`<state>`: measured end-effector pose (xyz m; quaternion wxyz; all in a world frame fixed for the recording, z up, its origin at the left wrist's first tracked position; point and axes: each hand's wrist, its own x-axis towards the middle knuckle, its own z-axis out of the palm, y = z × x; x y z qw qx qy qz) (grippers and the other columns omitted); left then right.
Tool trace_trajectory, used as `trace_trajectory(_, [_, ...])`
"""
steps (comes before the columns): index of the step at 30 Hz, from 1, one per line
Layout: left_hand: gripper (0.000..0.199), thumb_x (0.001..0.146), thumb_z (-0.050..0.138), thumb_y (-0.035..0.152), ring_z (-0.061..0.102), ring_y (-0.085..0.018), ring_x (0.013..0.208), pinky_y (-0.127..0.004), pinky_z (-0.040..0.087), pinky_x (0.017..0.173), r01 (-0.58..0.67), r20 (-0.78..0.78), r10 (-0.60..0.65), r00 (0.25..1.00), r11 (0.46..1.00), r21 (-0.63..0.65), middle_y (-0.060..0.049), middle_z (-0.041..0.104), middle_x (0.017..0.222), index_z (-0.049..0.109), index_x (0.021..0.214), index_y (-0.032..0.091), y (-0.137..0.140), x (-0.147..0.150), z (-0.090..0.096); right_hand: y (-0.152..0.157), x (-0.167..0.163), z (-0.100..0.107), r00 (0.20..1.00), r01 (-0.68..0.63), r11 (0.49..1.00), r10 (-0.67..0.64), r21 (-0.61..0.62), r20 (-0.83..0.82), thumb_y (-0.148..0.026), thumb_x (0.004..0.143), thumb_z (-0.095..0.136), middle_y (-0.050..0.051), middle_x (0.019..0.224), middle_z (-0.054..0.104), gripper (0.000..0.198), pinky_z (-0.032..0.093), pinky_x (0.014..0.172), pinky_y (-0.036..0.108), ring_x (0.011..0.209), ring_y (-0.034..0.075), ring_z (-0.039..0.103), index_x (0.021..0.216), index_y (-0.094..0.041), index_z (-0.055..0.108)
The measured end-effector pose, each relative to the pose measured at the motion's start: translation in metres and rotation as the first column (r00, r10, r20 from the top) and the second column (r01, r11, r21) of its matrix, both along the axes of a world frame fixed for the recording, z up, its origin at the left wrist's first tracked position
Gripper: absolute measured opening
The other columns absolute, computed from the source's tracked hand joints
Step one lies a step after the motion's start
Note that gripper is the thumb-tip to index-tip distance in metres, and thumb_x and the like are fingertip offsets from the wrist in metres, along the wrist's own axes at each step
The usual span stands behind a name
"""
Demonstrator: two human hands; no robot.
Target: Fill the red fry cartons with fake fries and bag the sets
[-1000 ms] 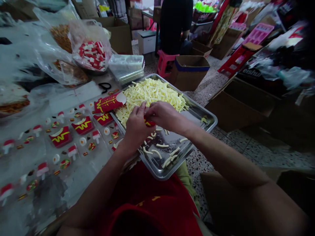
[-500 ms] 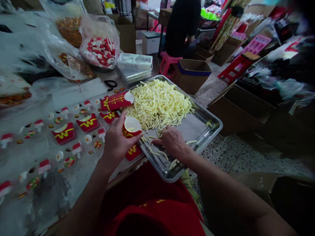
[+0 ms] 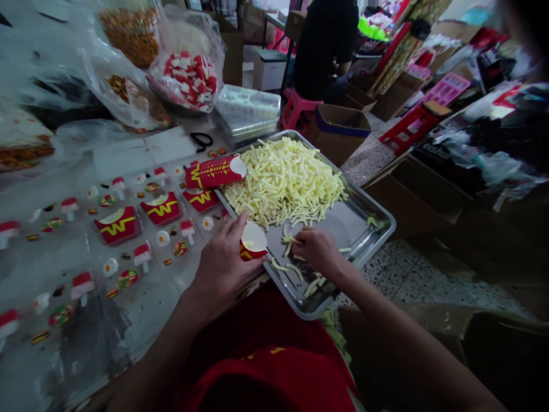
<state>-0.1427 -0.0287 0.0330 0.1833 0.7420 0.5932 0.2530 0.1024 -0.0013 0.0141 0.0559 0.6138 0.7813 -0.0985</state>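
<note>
The tabletop (image 3: 26, 377) spread across the left side, and one metal tray (image 3: 334, 220) lay aslant at its edge, with the near corner out over the person's lap. A single large pile (image 3: 285, 183) of pale yellow sticks covered the far part of the tray.

The left forearm (image 3: 171, 332) slanted up and inward from the lower left; the right forearm (image 3: 398, 332) slanted inward from the lower right, longer in its stretch. The left hand (image 3: 223, 260) was half curled, fingers on the far side and thumb on the near side of one red carton (image 3: 254, 253), which it held mouth upward just beside the tray's left rim. The right hand (image 3: 319, 250) was low over the tray, fingers bent in and tips pinched together on pale sticks (image 3: 289, 243); how many were in that pinch could not be told.

One nested stack of cartons (image 3: 212, 173) lay on its side against the tray's left rim. To its left and below, three flat cartons (image 3: 118, 226) lay in view among at least eight red-and-white popsicle shapes (image 3: 142, 254). Smallest were the loose sticks (image 3: 295, 271), at least five, scattered toward the tray's near corner.
</note>
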Motion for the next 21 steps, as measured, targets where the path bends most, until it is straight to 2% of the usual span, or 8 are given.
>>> trace_trajectory(4, [0.087, 0.073, 0.080, 0.043, 0.059, -0.032, 0.123, -0.043, 0.049, 0.103, -0.022, -0.031, 0.021, 0.999, 0.999, -0.025, -0.012, 0.060, 0.135, 0.041, 0.149, 0.023, -0.002, -0.006, -0.001, -0.003, 0.019, 0.015, 0.997, 0.032, 0.997, -0.027, 0.064, -0.078, -0.028, 0.083, 0.061, 0.002, 0.086, 0.071, 0.017, 0.030, 0.061, 0.027, 0.071, 0.014, 0.059, 0.080, -0.021, 0.076])
trace_trajectory(7, [0.087, 0.073, 0.080, 0.042, 0.059, -0.033, 0.123, -0.043, 0.050, 0.102, 0.000, -0.058, -0.002, 0.998, 1.000, -0.027, -0.012, 0.059, 0.136, 0.042, 0.148, 0.021, 0.002, 0.001, 0.001, -0.001, 0.016, 0.019, 0.997, 0.041, 0.991, -0.032, 0.129, -0.076, -0.032, 0.086, 0.061, 0.002, 0.088, 0.071, 0.018, 0.030, 0.061, 0.028, 0.074, 0.015, 0.061, 0.081, -0.022, 0.075])
trace_trajectory(9, [0.086, 0.073, 0.079, 0.040, 0.059, -0.033, 0.121, -0.043, 0.050, 0.100, 0.014, -0.095, -0.017, 0.995, 0.999, -0.030, -0.014, 0.059, 0.135, 0.043, 0.148, 0.019, 0.004, 0.009, 0.003, 0.002, 0.005, 0.015, 0.999, 0.026, 0.993, -0.022, 0.119, -0.031, -0.032, 0.087, 0.060, 0.003, 0.089, 0.071, 0.019, 0.031, 0.060, 0.028, 0.076, 0.016, 0.062, 0.082, -0.022, 0.075])
trace_trajectory(14, [0.082, 0.075, 0.077, 0.035, 0.061, -0.034, 0.114, -0.043, 0.052, 0.094, 0.028, -0.242, -0.042, 0.969, 0.998, -0.058, -0.015, 0.062, 0.128, 0.043, 0.147, 0.017, 0.007, 0.024, 0.005, 0.000, -0.021, -0.003, 0.995, -0.064, 0.998, 0.063, 0.003, 0.071, -0.022, 0.090, 0.056, 0.009, 0.088, 0.069, 0.020, 0.036, 0.063, 0.030, 0.076, 0.019, 0.063, 0.085, -0.018, 0.074])
trace_trajectory(17, [0.080, 0.075, 0.076, 0.034, 0.063, -0.034, 0.110, -0.042, 0.053, 0.090, 0.023, -0.290, -0.046, 0.956, 0.996, -0.083, -0.015, 0.063, 0.125, 0.044, 0.146, 0.016, 0.005, 0.027, 0.004, -0.003, -0.021, -0.011, 0.990, -0.128, 0.992, 0.127, 0.014, 0.056, -0.017, 0.090, 0.054, 0.011, 0.089, 0.068, 0.019, 0.038, 0.068, 0.030, 0.081, 0.021, 0.063, 0.086, -0.017, 0.073])
trace_trajectory(21, [0.081, 0.074, 0.076, 0.033, 0.063, -0.033, 0.110, -0.041, 0.052, 0.092, 0.050, -0.320, -0.071, 0.945, 0.996, -0.073, -0.015, 0.062, 0.125, 0.044, 0.146, 0.014, 0.007, 0.031, 0.010, 0.008, -0.009, -0.010, 0.996, -0.081, 0.997, 0.080, 0.013, 0.030, -0.019, 0.090, 0.054, 0.011, 0.088, 0.070, 0.019, 0.038, 0.068, 0.029, 0.080, 0.020, 0.064, 0.087, -0.016, 0.073])
